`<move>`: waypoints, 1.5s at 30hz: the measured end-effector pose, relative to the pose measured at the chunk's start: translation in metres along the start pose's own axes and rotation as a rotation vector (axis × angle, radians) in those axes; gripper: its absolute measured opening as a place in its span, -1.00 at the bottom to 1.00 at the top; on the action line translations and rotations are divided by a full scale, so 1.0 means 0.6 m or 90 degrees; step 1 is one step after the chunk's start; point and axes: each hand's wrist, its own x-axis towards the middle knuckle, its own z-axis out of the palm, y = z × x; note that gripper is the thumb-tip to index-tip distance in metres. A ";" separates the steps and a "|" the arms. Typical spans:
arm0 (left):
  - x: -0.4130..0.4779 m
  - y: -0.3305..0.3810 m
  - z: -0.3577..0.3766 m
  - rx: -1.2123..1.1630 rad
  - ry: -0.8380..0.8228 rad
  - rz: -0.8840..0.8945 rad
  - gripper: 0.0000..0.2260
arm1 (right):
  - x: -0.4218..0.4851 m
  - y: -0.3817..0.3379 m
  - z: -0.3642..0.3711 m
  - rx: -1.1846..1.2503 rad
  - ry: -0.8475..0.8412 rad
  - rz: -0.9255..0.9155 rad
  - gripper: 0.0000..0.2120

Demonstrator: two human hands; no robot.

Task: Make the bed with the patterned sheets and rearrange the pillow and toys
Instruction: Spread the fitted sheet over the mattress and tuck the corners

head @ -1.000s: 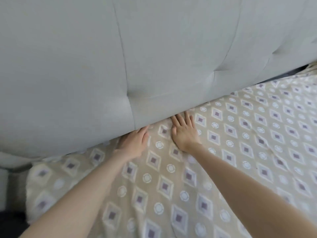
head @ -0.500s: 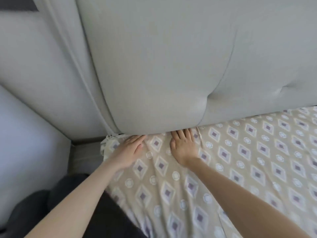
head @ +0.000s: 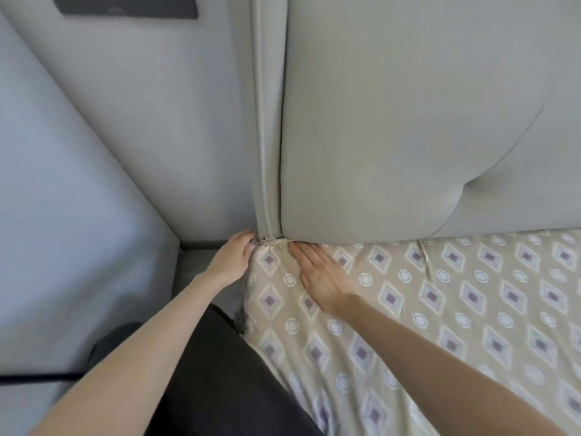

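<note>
Here, the left hand (head: 234, 258) curls its grip on the sheet (head: 471, 313) corner — the right hand (head: 320, 276) lies flat, fingers straight.

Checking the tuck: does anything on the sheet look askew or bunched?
The patterned sheet is puckered at the headboard corner between the left hand and right hand; a crease also runs further right.

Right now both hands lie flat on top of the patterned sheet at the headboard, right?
Not both: the head view shows only the right hand flat on the patterned sheet at the headboard; the left hand is off the sheet's side edge, fingers curled at its corner.
</note>
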 end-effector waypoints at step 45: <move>-0.102 0.338 -0.295 0.082 -0.396 -0.053 -0.83 | -0.026 -0.084 -0.488 0.252 -0.352 0.474 -0.57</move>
